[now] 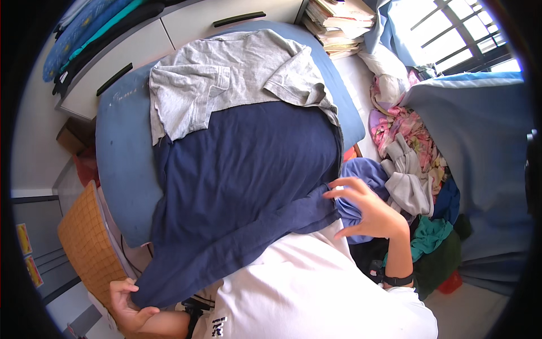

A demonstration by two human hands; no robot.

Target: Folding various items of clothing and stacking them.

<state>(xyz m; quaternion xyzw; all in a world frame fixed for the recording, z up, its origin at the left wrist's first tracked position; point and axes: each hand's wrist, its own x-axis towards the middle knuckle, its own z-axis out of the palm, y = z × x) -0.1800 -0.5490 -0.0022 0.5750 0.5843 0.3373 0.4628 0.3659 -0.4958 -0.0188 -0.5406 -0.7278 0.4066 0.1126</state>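
A two-tone T-shirt lies spread before me, its navy body (pixel 254 148) towards me and its light grey upper part with short sleeves (pixel 250 55) farther off. Seams show on its outside. My left hand (pixel 131 307) curls around the shirt's near left corner, beyond the edge of the padded surface. The fabric there runs between thumb and fingers. Over the near right end of the hem hovers my right hand (pixel 366 207), fingers spread, fingertips at or just above the cloth. A strip along the navy hem looks folded over.
Beneath the shirt is a blue padded surface (pixel 123 169). White drawers (pixel 199 29) with black handles stand behind it, folded cloths (pixel 97 38) on top. Stacked papers (pixel 338 25) stand far right. Heaped clothes (pixel 410 178) lie right, beside a blue drape (pixel 487 148). A woven tan panel (pixel 89 237) is left.
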